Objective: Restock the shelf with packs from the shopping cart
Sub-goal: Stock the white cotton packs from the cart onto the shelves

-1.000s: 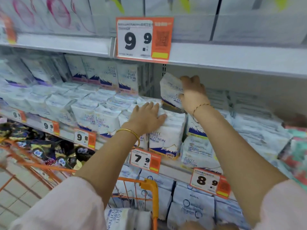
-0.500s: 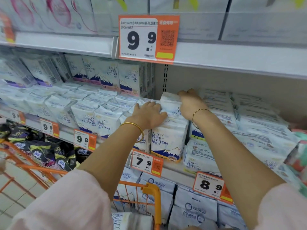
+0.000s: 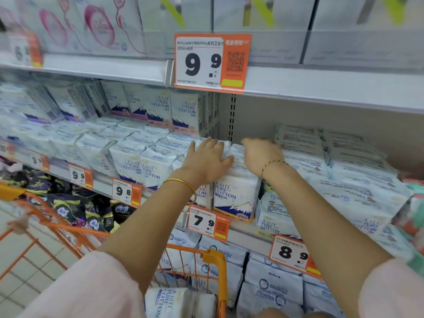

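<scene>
White "Pure Cotton" packs fill the middle shelf (image 3: 243, 234) in rows. My left hand (image 3: 206, 160) lies flat, fingers spread, on top of the packs in the row above the 7.9 price tag (image 3: 207, 222). My right hand (image 3: 261, 157) is just to its right, fingers curled over the top of a white pack (image 3: 236, 152) that sits in the row behind the front pack (image 3: 234, 198). The hand is blurred. Below my arms stands the orange shopping cart (image 3: 216, 258), with another white pack (image 3: 169, 301) lying in it.
A large 9.9 price sign (image 3: 211, 63) hangs from the upper shelf (image 3: 332, 88) right above my hands. More white packs (image 3: 344, 180) lie stacked to the right, with open space above them. Dark packs (image 3: 68, 207) fill the lower shelf at left.
My right hand brought the pack down from mid-air into the row and now holds it from above. My left hand stayed flat on the neighbouring packs. The camera moved closer.
</scene>
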A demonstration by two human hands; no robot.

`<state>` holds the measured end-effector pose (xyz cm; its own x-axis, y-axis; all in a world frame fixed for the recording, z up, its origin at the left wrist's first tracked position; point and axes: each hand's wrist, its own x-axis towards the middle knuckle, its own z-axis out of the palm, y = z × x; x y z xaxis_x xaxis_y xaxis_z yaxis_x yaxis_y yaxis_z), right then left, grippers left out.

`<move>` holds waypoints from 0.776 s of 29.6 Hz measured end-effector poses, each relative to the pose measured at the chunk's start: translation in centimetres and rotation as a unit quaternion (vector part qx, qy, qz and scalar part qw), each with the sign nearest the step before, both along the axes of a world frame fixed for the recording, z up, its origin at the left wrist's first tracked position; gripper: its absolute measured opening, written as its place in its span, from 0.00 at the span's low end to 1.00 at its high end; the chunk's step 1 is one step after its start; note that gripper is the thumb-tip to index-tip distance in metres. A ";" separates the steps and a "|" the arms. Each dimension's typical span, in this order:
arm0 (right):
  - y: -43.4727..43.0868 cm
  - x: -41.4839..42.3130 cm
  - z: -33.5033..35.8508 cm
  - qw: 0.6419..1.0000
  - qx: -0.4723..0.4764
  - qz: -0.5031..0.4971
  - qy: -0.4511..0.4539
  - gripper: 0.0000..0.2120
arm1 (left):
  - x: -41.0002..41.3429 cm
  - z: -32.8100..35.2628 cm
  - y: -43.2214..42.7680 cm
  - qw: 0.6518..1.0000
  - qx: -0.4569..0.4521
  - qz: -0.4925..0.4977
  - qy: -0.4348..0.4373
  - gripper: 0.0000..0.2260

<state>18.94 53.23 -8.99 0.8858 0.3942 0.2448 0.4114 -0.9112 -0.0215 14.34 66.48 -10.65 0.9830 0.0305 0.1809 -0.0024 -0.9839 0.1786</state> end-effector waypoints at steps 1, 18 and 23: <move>0.2 -1.1 0.0 0.999 0.028 0.019 -0.012 0.15 | -1.1 0.1 0.1 1.000 -0.009 -0.009 -0.020 0.25; 4.2 -17.9 -13.8 0.885 0.309 0.239 0.252 0.16 | -19.0 -10.7 6.5 0.863 -0.176 -0.063 0.470 0.14; 4.1 -17.8 -14.2 0.890 0.323 0.219 0.236 0.17 | -18.8 -11.5 5.9 0.792 -0.102 -0.145 0.584 0.22</move>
